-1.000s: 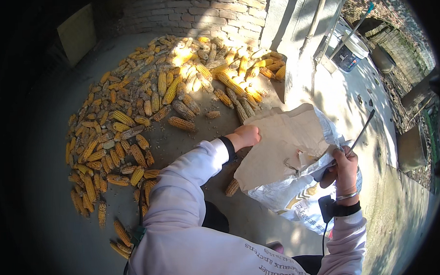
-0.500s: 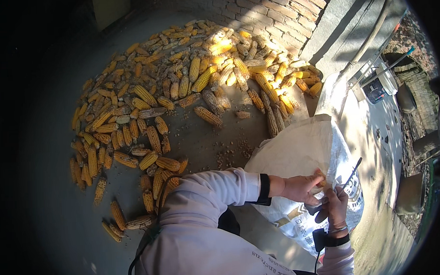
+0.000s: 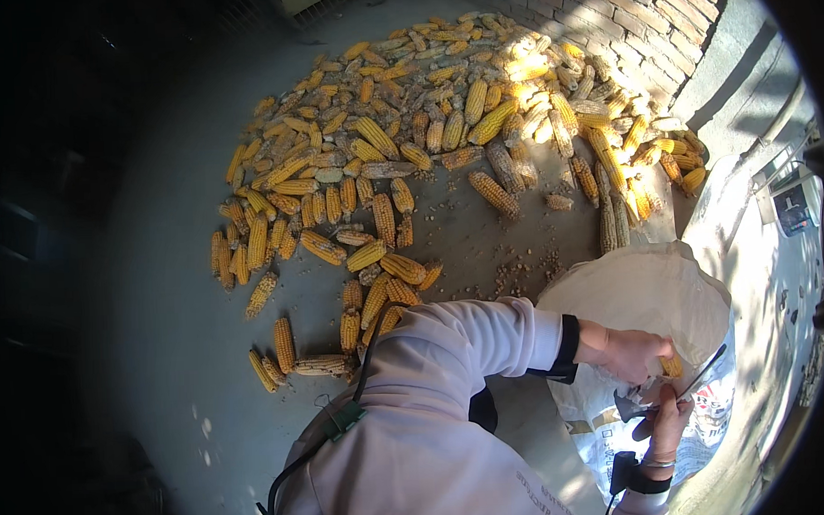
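A grey concrete floor [image 3: 161, 357] beside a brick wall [image 3: 640, 22] carries a wide heap of corn cobs [image 3: 408, 158] at twelve o'clock. At four o'clock stands a white sack [image 3: 649, 295] — the left hand [image 3: 629, 352] is curled around a cob [image 3: 672, 366] at its mouth, the right hand [image 3: 667, 423] pinching a thin dark tool [image 3: 702, 373] just below.

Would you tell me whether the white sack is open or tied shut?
Open: both hands hold the white sack at its mouth, a cob showing there.
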Demonstrator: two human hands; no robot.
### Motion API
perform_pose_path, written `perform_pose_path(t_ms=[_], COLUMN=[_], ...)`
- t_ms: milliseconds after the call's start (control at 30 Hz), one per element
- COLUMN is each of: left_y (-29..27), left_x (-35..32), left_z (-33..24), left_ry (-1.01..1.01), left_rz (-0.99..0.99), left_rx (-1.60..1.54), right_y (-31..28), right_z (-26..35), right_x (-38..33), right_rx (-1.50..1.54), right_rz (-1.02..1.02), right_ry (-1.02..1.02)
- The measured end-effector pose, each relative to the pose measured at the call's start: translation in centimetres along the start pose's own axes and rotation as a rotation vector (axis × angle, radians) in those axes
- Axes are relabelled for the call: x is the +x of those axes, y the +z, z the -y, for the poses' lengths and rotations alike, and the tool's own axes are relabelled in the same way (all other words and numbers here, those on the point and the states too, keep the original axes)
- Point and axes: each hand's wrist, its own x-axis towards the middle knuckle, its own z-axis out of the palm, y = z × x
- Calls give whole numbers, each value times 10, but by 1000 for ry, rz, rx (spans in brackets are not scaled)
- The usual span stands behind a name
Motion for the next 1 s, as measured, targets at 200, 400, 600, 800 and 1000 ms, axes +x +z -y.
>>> perform_pose_path(t_ms=[200, 400, 600, 800, 1000], left_y=[-120, -117, -4, -2, -76], left_x=[-148, -385, -517, -481, -367], left_z=[15, 44, 134, 203, 203], left_ry=[-382, -1071, -1531, -1533, -618], left_rz=[-546, -986, -950, -1136, -1168], left_rx=[420, 375, 50, 289, -5], right_y=[-8, 3, 3, 11, 39], right_z=[-8, -17, -22, -11, 0], right_x=[25, 38, 35, 29, 29], right_rx=[135, 203, 102, 6, 31], right_rz=[-19, 34, -17, -187, -216], right_ry=[52, 49, 77, 98, 116])
